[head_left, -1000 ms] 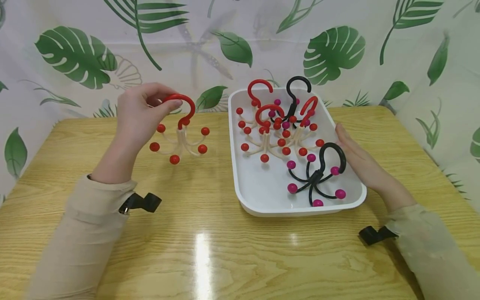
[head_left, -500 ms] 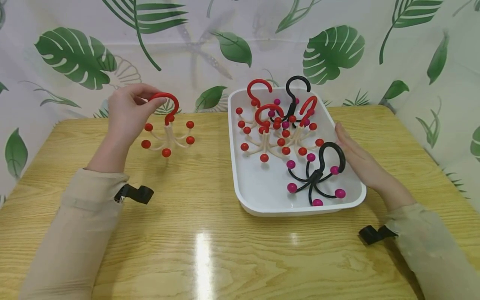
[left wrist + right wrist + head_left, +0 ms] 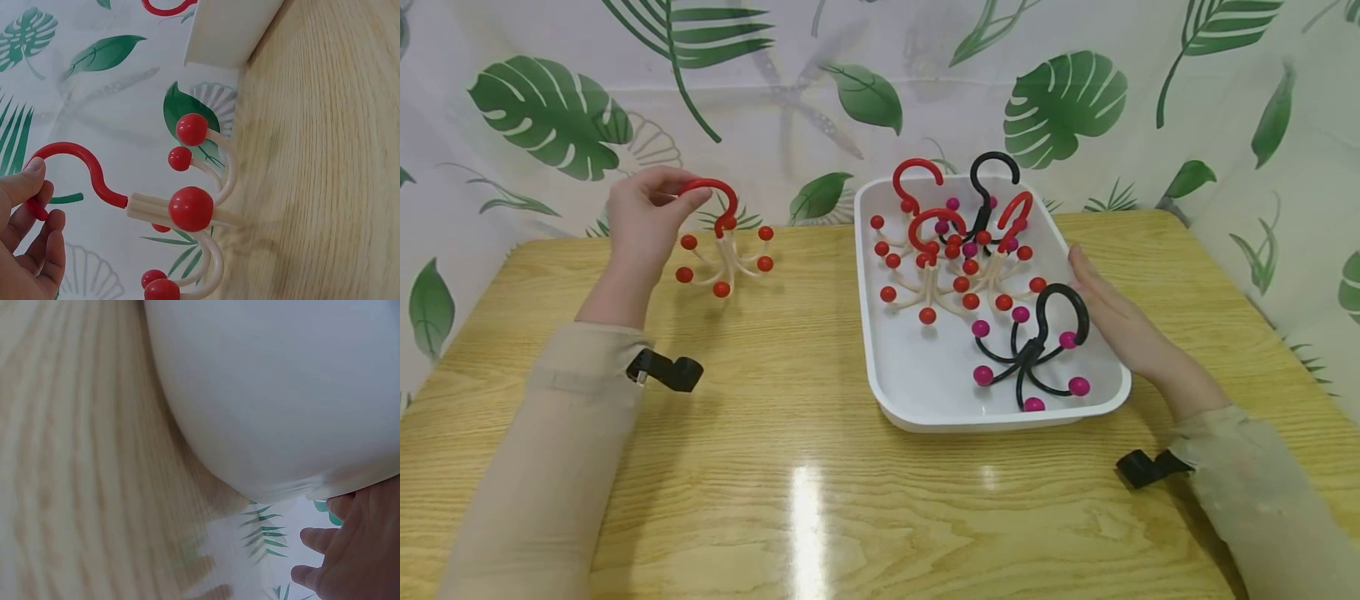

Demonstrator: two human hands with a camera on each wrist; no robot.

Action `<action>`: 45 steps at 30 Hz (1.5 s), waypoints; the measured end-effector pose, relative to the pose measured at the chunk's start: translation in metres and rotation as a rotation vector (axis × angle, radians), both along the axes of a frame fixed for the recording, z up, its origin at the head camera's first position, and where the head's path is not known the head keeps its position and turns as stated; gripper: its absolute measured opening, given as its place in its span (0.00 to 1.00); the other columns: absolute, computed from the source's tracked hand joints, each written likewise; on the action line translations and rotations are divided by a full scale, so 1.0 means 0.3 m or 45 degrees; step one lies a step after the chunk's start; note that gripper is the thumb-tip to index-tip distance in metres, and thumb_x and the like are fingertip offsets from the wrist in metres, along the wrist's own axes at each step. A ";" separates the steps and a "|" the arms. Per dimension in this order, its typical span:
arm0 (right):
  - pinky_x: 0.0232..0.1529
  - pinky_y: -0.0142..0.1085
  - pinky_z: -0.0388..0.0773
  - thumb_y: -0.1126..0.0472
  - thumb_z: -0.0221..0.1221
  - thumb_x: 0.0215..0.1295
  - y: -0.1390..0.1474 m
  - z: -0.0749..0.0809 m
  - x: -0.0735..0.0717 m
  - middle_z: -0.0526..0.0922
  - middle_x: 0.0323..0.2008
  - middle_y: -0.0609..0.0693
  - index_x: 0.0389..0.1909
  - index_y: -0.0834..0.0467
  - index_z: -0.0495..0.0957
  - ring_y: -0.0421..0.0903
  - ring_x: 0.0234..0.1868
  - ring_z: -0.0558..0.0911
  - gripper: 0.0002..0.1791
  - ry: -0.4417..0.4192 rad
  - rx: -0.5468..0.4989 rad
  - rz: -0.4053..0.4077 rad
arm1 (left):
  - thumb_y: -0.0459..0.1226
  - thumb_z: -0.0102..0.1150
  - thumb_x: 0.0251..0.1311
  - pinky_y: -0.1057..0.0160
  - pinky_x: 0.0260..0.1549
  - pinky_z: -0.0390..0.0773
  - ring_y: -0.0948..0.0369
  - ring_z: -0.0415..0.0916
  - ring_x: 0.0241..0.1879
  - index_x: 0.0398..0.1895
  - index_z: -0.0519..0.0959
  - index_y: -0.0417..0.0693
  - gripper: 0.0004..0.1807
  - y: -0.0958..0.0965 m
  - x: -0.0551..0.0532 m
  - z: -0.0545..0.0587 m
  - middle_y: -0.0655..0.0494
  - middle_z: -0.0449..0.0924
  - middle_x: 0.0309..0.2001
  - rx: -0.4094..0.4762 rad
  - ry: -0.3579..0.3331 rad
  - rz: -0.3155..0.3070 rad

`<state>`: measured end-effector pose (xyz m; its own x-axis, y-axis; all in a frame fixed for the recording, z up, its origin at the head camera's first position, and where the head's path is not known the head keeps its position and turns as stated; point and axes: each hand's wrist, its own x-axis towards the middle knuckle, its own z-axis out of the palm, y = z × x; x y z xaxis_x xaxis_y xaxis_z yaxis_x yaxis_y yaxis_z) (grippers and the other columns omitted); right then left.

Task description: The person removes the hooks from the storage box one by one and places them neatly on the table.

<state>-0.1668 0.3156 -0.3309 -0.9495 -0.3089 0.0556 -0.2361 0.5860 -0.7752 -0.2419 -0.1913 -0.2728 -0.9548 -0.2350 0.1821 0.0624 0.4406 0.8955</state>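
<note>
At the back left of the table, my left hand (image 3: pixel 643 218) pinches the red hook of a cream hook hanger (image 3: pixel 728 260) between thumb and fingers. The hanger hangs upright, its curved arms tipped with red balls, close over the tabletop. The left wrist view shows thumb and fingertips on the hook's end, with the red hook (image 3: pixel 94 165) curving away to the stem. My right hand (image 3: pixel 1120 321) rests, fingers extended, against the right side of a white plastic basin (image 3: pixel 898 387). From the right wrist, the basin wall (image 3: pixel 281 394) fills much of the view.
Three cream hangers with red hooks, one of them in front (image 3: pixel 930 287), crowd the basin's back half. A black hanger (image 3: pixel 982 218) with magenta balls stands behind them, another black hanger (image 3: pixel 1030 354) in front. A leaf-print cloth (image 3: pixel 865 50) backs the wooden table (image 3: pixel 722 467).
My left hand has carried the cream hanger left and further back, away from the basin. The right hand and the basin have stayed in place.
</note>
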 end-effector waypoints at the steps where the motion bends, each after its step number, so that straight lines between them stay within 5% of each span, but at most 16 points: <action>1: 0.69 0.50 0.29 0.54 0.33 0.78 0.000 -0.001 0.000 0.32 0.75 0.56 0.74 0.55 0.36 0.53 0.73 0.32 0.30 0.002 0.001 0.001 | 0.47 0.65 0.56 0.67 0.40 0.70 0.63 0.70 0.41 0.47 0.83 0.52 0.18 -0.003 -0.003 -0.003 0.60 0.79 0.39 0.020 0.003 0.001; 9: 0.69 0.52 0.29 0.55 0.32 0.78 0.001 -0.003 -0.005 0.31 0.74 0.57 0.74 0.58 0.36 0.54 0.73 0.31 0.30 0.001 0.003 0.008 | 0.46 0.66 0.55 0.66 0.43 0.70 0.64 0.70 0.40 0.46 0.84 0.51 0.16 -0.019 -0.030 -0.020 0.61 0.79 0.39 0.113 0.009 0.016; 32: 0.69 0.53 0.29 0.54 0.32 0.78 0.000 -0.001 -0.003 0.31 0.74 0.58 0.74 0.58 0.36 0.55 0.73 0.31 0.30 0.006 0.021 0.003 | 0.46 0.65 0.56 0.67 0.45 0.71 0.64 0.69 0.44 0.50 0.82 0.52 0.18 -0.037 -0.053 -0.054 0.59 0.78 0.44 0.030 -0.020 0.036; 45: 0.69 0.52 0.29 0.54 0.32 0.78 -0.001 -0.002 0.000 0.31 0.74 0.57 0.74 0.58 0.36 0.56 0.73 0.31 0.30 0.018 0.011 0.014 | 0.44 0.67 0.56 0.68 0.46 0.67 0.66 0.66 0.47 0.49 0.82 0.55 0.16 0.022 -0.030 0.012 0.62 0.74 0.46 0.187 0.173 0.121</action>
<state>-0.1669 0.3153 -0.3314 -0.9452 -0.3195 0.0668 -0.2535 0.5898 -0.7667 -0.2509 -0.1848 -0.2691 -0.8961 -0.3561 0.2650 0.1516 0.3157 0.9367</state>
